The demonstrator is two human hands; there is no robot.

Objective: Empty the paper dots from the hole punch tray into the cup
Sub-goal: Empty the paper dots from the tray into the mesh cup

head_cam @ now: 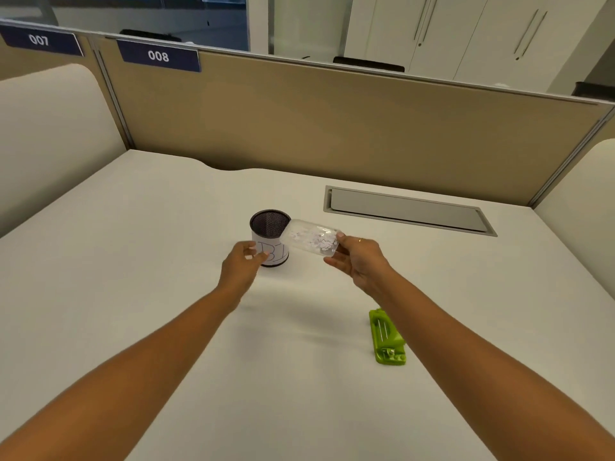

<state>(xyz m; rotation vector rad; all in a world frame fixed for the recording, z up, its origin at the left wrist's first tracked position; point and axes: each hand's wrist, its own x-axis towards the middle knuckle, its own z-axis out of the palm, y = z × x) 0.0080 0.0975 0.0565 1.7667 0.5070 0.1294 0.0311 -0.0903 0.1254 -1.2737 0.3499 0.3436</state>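
Pour step in hand: right hand (357, 257) pinches the clear tray (311, 239) of paper dots (316, 240), its left end at the mesh cup (270, 237) rim. Left hand (241, 262), grip loosely curled and seemingly just short of contact, flanks the cup mid-desk (166, 294). Next: tip the tray's left end down over the opening.

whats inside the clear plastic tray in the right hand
White paper dots lie inside the clear plastic tray, bunched toward the right hand. The fingers hide that end's contents.

One cup (270, 237), one tray (311, 239), one punch (387, 337)
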